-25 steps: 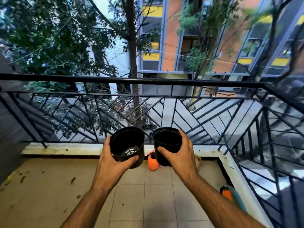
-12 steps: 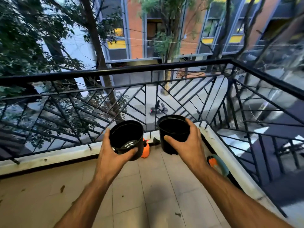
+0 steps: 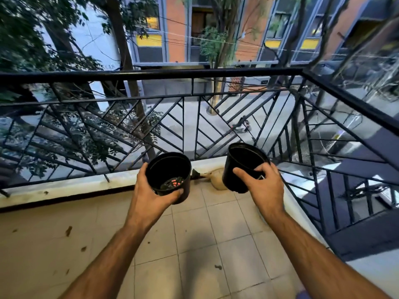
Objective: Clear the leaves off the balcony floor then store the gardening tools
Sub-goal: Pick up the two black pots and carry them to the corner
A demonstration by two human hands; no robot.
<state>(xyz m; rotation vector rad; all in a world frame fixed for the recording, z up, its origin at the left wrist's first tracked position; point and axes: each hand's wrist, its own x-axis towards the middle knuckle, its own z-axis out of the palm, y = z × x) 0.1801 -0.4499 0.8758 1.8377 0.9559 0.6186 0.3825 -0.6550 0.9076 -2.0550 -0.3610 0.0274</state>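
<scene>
I hold two empty black plastic plant pots above the balcony floor. My left hand [image 3: 151, 195] grips the left pot [image 3: 169, 171] from below and the side, its mouth facing me. My right hand [image 3: 262, 186] grips the right pot [image 3: 241, 165] by its rim and wall, tilted a little to the left. Through the left pot's drain holes something orange shows faintly. A few small dry leaves [image 3: 68, 230] lie scattered on the tiled floor [image 3: 226, 229], mostly on the left.
A black metal railing [image 3: 183, 74] with diagonal bars closes the balcony ahead and on the right, above a pale raised kerb [image 3: 90, 184]. A beige sack-like object [image 3: 217, 179] lies in the far corner behind the pots. The street lies far below.
The view has swung to the right and the corner of the railing has come closer. Both pots have moved apart, the right one further toward the corner. The orange object is now hidden behind the left pot.
</scene>
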